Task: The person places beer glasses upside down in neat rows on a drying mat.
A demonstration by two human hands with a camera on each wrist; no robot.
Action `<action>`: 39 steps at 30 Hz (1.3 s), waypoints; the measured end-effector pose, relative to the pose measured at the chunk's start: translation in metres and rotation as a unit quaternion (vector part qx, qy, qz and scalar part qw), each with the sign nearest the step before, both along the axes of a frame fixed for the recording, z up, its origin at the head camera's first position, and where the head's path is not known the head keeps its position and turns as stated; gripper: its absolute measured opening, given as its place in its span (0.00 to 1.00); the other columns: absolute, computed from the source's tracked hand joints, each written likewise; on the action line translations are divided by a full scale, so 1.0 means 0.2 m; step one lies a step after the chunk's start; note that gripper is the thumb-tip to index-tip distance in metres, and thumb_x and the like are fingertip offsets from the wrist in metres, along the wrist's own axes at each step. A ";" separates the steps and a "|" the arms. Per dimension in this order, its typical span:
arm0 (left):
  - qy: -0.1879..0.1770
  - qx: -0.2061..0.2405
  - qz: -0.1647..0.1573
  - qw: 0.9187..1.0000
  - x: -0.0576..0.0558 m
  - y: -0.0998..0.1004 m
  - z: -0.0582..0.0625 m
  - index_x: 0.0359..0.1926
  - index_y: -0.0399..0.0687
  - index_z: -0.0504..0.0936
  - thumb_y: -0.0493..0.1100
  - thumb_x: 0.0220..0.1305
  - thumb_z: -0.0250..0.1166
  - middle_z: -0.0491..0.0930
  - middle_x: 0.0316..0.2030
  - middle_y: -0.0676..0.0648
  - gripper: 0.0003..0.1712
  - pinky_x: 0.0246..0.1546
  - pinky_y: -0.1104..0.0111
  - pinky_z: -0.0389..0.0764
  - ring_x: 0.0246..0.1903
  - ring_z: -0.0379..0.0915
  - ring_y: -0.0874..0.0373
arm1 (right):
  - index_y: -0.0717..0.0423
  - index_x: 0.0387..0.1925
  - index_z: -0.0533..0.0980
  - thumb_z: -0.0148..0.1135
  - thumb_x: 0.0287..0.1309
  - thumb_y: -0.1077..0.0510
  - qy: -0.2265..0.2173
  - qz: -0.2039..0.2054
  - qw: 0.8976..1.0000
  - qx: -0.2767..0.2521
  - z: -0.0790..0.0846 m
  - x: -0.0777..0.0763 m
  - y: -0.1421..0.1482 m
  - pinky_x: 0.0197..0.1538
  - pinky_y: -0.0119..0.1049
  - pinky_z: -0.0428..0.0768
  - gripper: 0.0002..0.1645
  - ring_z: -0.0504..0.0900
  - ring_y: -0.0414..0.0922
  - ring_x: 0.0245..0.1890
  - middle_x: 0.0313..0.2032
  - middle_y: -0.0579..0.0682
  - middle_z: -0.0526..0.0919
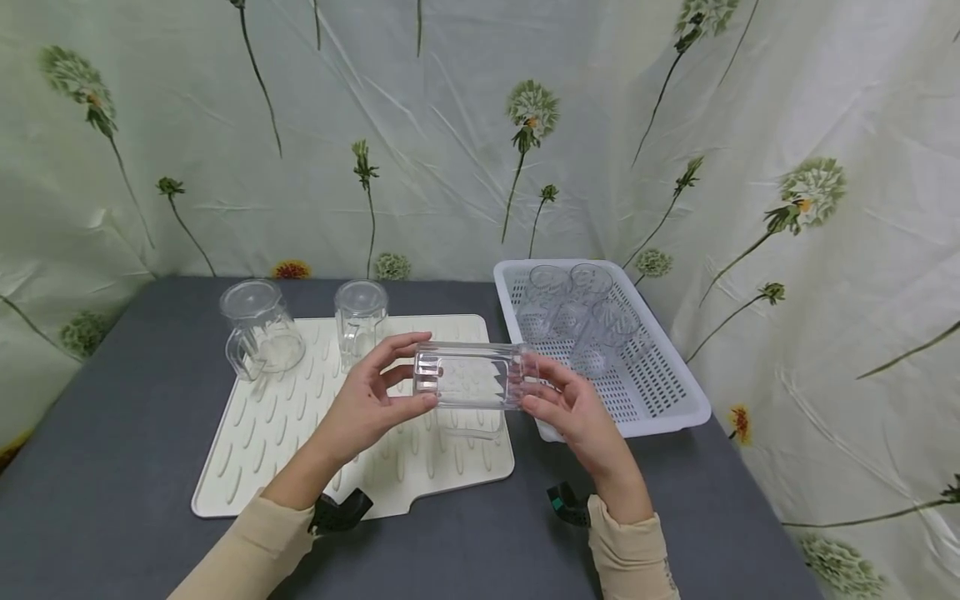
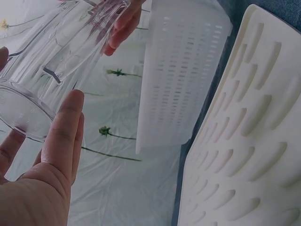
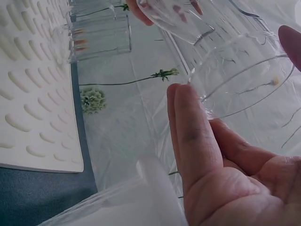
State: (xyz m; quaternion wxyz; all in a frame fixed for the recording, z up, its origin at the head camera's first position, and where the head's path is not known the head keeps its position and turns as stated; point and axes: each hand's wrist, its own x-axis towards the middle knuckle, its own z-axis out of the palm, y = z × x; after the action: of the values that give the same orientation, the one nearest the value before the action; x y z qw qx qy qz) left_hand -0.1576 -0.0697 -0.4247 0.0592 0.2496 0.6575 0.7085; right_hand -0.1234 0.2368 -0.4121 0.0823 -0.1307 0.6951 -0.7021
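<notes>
A clear glass mug (image 1: 472, 377) lies on its side in the air, held between both hands over the right part of the white drying mat (image 1: 247, 450). My left hand (image 1: 367, 400) grips its base end, thumb at the near side and fingers at the far side. At the rim end, my right hand (image 1: 573, 408) holds it with thumb and fingertips. The left wrist view shows the mug's handle (image 2: 56, 70) along its side. In the right wrist view the open rim (image 3: 244, 87) sits between right thumb and fingers.
Two upside-down glass mugs stand at the back of the mat, a wider one (image 1: 262, 325) at left and a narrower one (image 1: 362, 317) beside it. Right of the mat, a white perforated basket (image 1: 667, 392) holds several clear glasses (image 1: 551, 292). A floral curtain (image 1: 450, 167) hangs behind the table.
</notes>
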 end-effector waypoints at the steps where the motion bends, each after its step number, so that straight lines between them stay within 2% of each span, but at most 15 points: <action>1: 0.001 0.000 0.001 1.000 0.00 0.00 0.00 0.77 0.48 0.70 0.28 0.64 0.74 0.74 0.66 0.43 0.42 0.46 0.64 0.92 0.56 0.83 0.55 | 0.72 0.79 0.59 0.64 0.73 0.62 0.000 0.006 1.000 -0.002 0.00 0.00 0.00 0.63 0.28 0.84 0.41 0.84 0.36 0.61 0.71 0.71 0.70; 5: 0.003 -0.002 0.000 1.000 0.00 -0.01 0.01 0.77 0.49 0.70 0.28 0.64 0.74 0.75 0.66 0.47 0.43 0.46 0.64 0.92 0.55 0.83 0.57 | 0.73 0.79 0.58 0.65 0.73 0.62 0.000 0.023 1.000 -0.005 0.00 -0.01 0.00 0.63 0.27 0.83 0.43 0.84 0.35 0.62 0.71 0.69 0.69; 8: 0.005 -0.002 0.000 1.000 0.00 -0.01 0.02 0.77 0.48 0.70 0.28 0.64 0.74 0.75 0.66 0.49 0.43 0.45 0.64 0.92 0.55 0.82 0.57 | 0.73 0.80 0.57 0.65 0.73 0.61 0.000 0.028 1.000 -0.004 0.00 -0.01 0.01 0.63 0.27 0.83 0.43 0.83 0.36 0.62 0.71 0.71 0.67; 12: 0.005 0.000 0.004 1.000 0.00 -0.02 0.03 0.77 0.47 0.70 0.27 0.63 0.74 0.75 0.66 0.49 0.43 0.45 0.65 0.92 0.55 0.82 0.57 | 0.71 0.80 0.58 0.66 0.73 0.61 -0.006 0.035 0.999 0.002 0.01 -0.02 0.02 0.63 0.27 0.83 0.44 0.83 0.38 0.64 0.73 0.75 0.63; 16: 0.010 0.000 0.002 1.000 -0.01 -0.02 0.04 0.77 0.47 0.71 0.27 0.63 0.74 0.75 0.66 0.47 0.43 0.45 0.65 0.92 0.55 0.82 0.57 | 0.69 0.81 0.58 0.68 0.73 0.59 -0.016 0.040 0.999 0.019 0.03 -0.02 0.03 0.63 0.27 0.83 0.45 0.83 0.40 0.65 0.74 0.73 0.65; 22: 0.013 -0.013 0.006 1.000 -0.03 -0.03 0.06 0.77 0.48 0.71 0.28 0.62 0.75 0.74 0.67 0.47 0.43 0.46 0.63 0.92 0.55 0.82 0.57 | 0.64 0.82 0.59 0.69 0.72 0.57 -0.026 0.033 0.997 0.068 0.05 -0.04 0.05 0.61 0.28 0.85 0.45 0.81 0.51 0.67 0.74 0.68 0.68; 28: 0.014 -0.049 0.027 0.998 -0.06 -0.04 0.08 0.76 0.53 0.72 0.30 0.64 0.76 0.73 0.68 0.48 0.42 0.46 0.63 0.92 0.59 0.80 0.53 | 0.65 0.81 0.59 0.67 0.74 0.57 -0.015 0.018 0.994 0.109 0.05 -0.05 0.08 0.61 0.26 0.83 0.43 0.77 0.60 0.71 0.73 0.69 0.69; 33: 0.011 -0.083 0.050 0.995 -0.09 -0.06 0.11 0.76 0.57 0.73 0.34 0.64 0.77 0.69 0.73 0.43 0.42 0.49 0.66 0.91 0.66 0.75 0.46 | 0.65 0.80 0.62 0.65 0.75 0.58 -0.002 0.009 0.992 0.127 0.06 -0.05 0.12 0.61 0.25 0.82 0.40 0.82 0.51 0.67 0.72 0.70 0.71; 36: 0.008 -0.105 0.063 0.992 -0.11 -0.08 0.13 0.76 0.60 0.73 0.37 0.64 0.78 0.67 0.75 0.45 0.42 0.50 0.67 0.89 0.70 0.71 0.43 | 0.68 0.78 0.63 0.64 0.76 0.60 0.010 0.008 0.991 0.130 0.07 -0.06 0.13 0.62 0.25 0.83 0.38 0.85 0.44 0.64 0.71 0.72 0.72; 39: 0.009 -0.118 0.069 0.991 -0.12 -0.08 0.15 0.76 0.63 0.73 0.39 0.64 0.79 0.68 0.74 0.48 0.42 0.50 0.66 0.89 0.70 0.72 0.43 | 0.68 0.78 0.63 0.64 0.76 0.60 0.017 0.006 0.990 0.138 0.08 -0.07 0.15 0.62 0.25 0.82 0.37 0.85 0.43 0.63 0.71 0.72 0.73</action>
State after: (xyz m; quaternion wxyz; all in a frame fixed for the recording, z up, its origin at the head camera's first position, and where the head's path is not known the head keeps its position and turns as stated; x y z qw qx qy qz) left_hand -0.1822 -0.0859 -0.3949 0.0330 0.2013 0.7524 0.6263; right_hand -0.1372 0.2670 -0.3957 0.0913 -0.1342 0.7862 -0.5963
